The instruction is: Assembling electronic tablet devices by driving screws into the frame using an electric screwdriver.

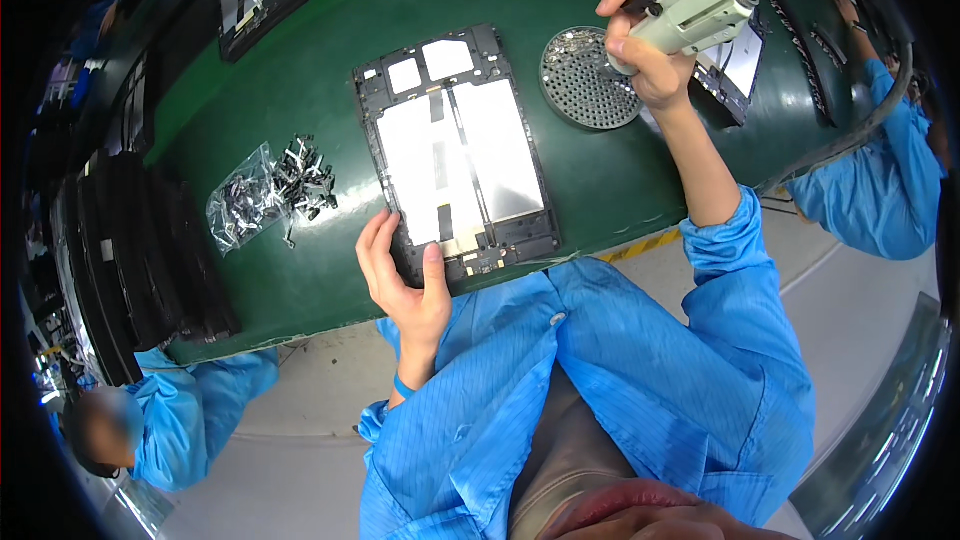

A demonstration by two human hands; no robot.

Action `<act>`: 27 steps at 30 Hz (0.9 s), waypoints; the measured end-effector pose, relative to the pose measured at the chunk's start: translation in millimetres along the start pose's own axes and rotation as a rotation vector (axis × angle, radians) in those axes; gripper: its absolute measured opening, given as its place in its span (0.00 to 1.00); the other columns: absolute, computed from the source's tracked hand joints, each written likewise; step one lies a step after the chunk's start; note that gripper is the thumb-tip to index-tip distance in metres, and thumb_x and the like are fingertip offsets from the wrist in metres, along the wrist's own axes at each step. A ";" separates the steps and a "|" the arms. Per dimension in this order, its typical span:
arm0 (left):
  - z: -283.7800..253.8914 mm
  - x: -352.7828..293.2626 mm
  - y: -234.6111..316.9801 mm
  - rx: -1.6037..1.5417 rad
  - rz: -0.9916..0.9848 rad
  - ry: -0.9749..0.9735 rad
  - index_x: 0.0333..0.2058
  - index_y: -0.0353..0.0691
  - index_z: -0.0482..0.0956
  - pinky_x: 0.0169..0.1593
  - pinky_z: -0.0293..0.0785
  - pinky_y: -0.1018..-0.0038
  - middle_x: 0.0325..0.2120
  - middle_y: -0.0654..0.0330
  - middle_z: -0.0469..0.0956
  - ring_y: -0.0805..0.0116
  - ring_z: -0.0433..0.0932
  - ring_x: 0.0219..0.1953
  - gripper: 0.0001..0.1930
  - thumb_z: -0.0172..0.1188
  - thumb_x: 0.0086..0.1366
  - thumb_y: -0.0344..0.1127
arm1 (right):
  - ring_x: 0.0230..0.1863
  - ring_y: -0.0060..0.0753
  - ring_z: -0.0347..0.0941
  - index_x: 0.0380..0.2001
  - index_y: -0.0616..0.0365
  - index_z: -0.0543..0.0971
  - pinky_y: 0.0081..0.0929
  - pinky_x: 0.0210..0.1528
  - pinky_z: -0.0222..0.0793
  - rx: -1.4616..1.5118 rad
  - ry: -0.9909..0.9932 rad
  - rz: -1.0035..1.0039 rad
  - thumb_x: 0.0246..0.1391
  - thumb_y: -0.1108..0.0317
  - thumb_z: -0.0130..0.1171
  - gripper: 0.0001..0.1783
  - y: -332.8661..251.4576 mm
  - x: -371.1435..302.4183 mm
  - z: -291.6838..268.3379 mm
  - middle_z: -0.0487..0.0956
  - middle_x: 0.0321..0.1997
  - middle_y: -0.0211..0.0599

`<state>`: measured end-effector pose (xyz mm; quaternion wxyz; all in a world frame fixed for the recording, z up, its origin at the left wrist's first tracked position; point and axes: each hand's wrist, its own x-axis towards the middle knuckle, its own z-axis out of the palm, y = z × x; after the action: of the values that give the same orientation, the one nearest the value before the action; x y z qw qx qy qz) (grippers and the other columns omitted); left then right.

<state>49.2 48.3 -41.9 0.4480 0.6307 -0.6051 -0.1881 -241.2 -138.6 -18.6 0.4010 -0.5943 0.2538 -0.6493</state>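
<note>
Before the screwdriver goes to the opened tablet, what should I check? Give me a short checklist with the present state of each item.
1. Left hand steadies the opened tablet at its near corner: ok.
2. Right hand grips the electric screwdriver: ok.
3. Screwdriver is over the round screw tray, not yet over the tablet: ok.
4. A screw sits on the bit: cannot tell, the tip is hidden by the hand.
5. Tablet lies flat on the green belt: ok.
6. Loose metal parts and their bag lie apart from the tablet: ok.
</note>
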 end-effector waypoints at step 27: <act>-68.4 129.1 -49.3 0.296 0.056 -0.116 0.29 0.36 0.84 0.38 0.72 0.65 0.25 0.54 0.77 0.57 0.77 0.30 0.04 0.65 0.51 0.24 | 0.26 0.21 0.66 0.63 0.64 0.61 0.21 0.27 0.64 0.057 0.001 -0.099 0.45 0.81 0.56 0.38 -47.1 30.5 30.3 0.73 0.47 0.43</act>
<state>157.2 -55.4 -5.6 0.3194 0.6609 -0.6683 -0.1206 -221.1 -133.4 41.6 0.3850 -0.5940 0.2056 -0.6757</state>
